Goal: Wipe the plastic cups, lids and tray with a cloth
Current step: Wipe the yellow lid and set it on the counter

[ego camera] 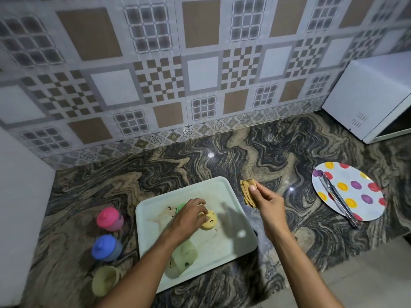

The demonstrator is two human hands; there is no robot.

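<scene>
Nearest me, at about seven o'clock from the tray [224,190], a pale yellow cup [105,280] sits on the marbled bench [266,147] with no lid, its mouth turned up and toward the tray. On the tray's near end, at six o'clock, a clear green cup [184,256] lies on its side, partly under the left forearm. The tray's pale floor shows brownish smears and a few dark specks.

To the left, off the tray at eight o'clock, a blue-lidded cup [106,247] stands upright. A pink-lidded cup [110,219] stands just beyond it at nine.

Over the middle of the tray the left hand [189,215] is down on a yellow lid [210,221], fingers curled over its top, so that grip is closed on the lid. A green lid [180,207] peeks out from behind the hand, mostly hidden.

At the tray's two o'clock edge the right hand [265,202] hangs above the bench. Its grip pinches a folded tan cloth [247,192] between thumb and fingers, and the cloth is clear of the tray.

Well apart at three o'clock lies a white plate with coloured spots [355,196], with metal tongs [338,198] laid across it and their end sticking out past the near rim.

Farther back at one o'clock stands a white microwave [373,96], against the patterned wall tiles [155,63] that run along the back of the bench.
</scene>
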